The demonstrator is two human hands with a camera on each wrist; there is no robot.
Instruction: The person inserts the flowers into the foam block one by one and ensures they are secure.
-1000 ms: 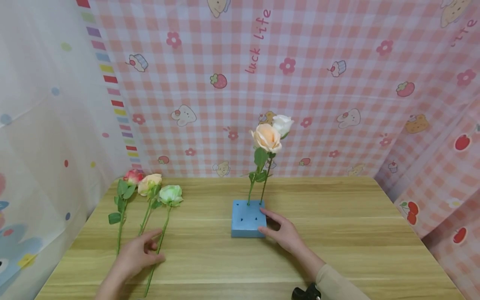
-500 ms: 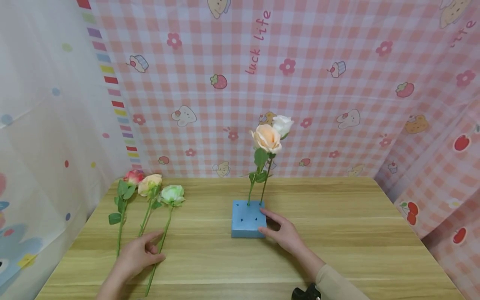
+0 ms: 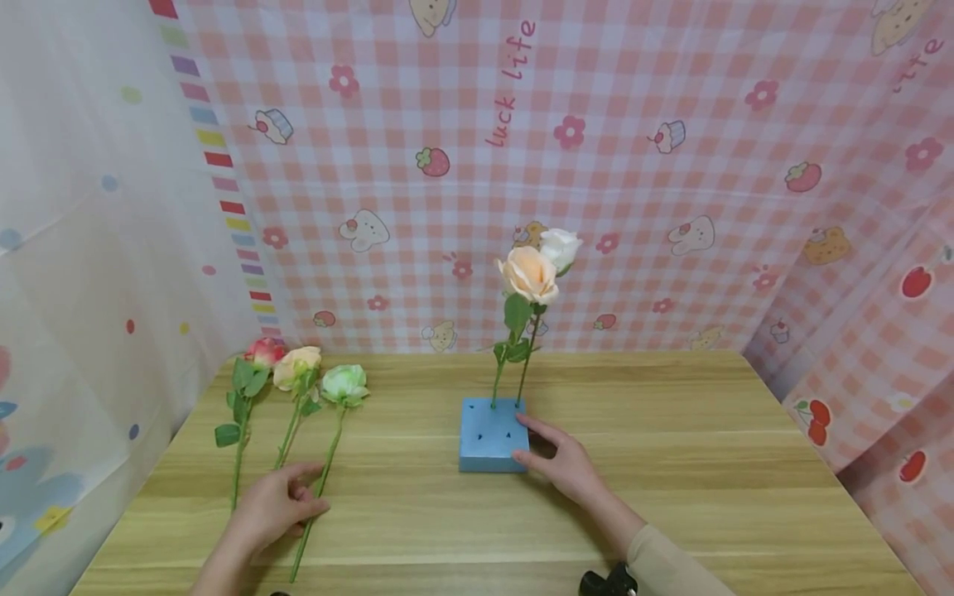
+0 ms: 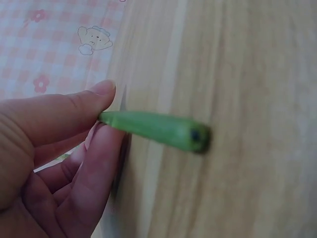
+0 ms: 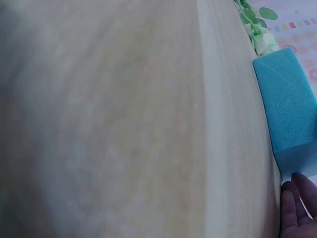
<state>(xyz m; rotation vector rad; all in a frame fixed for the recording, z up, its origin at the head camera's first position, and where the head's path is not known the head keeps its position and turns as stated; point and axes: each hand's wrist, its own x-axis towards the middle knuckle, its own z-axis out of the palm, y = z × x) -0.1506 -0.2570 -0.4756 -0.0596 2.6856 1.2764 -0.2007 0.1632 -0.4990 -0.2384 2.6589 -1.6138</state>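
My left hand (image 3: 274, 507) pinches the stem of a pale green rose (image 3: 344, 385) between thumb and fingers. In the left wrist view the green stem (image 4: 148, 128) juts out past the fingertips, its cut end towards the camera. My right hand (image 3: 568, 470) holds the right side of a blue foam block (image 3: 484, 451), thumb near the front corner and index finger farther back. A peach rose (image 3: 531, 275) and a white rose (image 3: 561, 248) stand upright in holes along the block's back. Several other holes show on its top.
Left of the green rose lie a cream-yellow rose (image 3: 298, 368) and a red-pink rose (image 3: 264, 353) on the wooden table (image 3: 671, 430). A black object (image 3: 609, 581) sits by the right sleeve. Checked cloth (image 3: 633, 199) hangs behind the table.
The green rose has shifted slightly up and to the right, with its stem in my left hand. My right hand and the foam block have stayed in place.
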